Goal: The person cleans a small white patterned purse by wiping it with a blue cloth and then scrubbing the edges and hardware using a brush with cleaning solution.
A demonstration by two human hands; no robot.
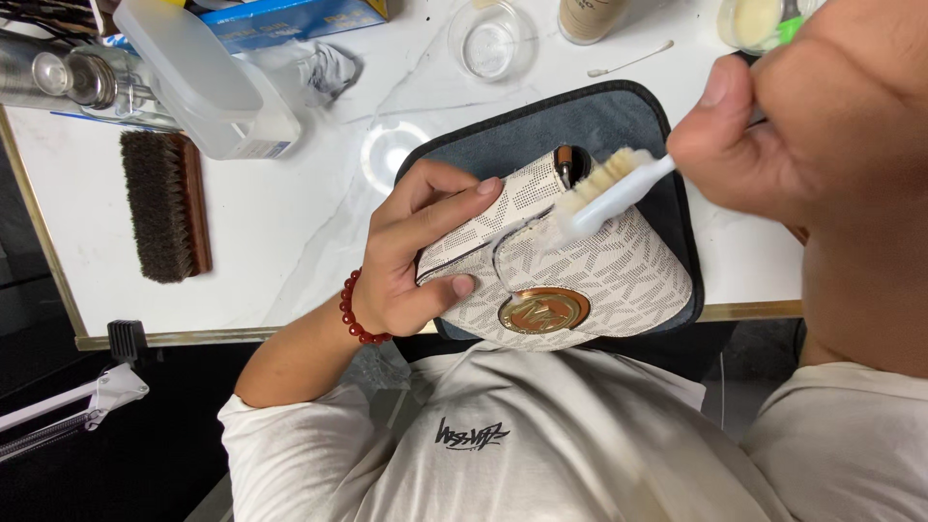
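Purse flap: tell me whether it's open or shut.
Shut: the flap lies flat over the purse front, round gold clasp at its lower edge.

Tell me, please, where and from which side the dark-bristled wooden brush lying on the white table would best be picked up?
Probably by its brown wooden back, fingers across the narrow width. The wooden brush lies on its side on the table, bristles facing the table's outer edge and wood facing the patterned bag, so coming from above over the wooden side looks easiest.

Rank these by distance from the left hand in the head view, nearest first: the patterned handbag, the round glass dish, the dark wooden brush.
1. Patterned handbag: gripped by the left hand.
2. Dark wooden brush: lying at the table's far side.
3. Round glass dish: at the table's opposite edge.
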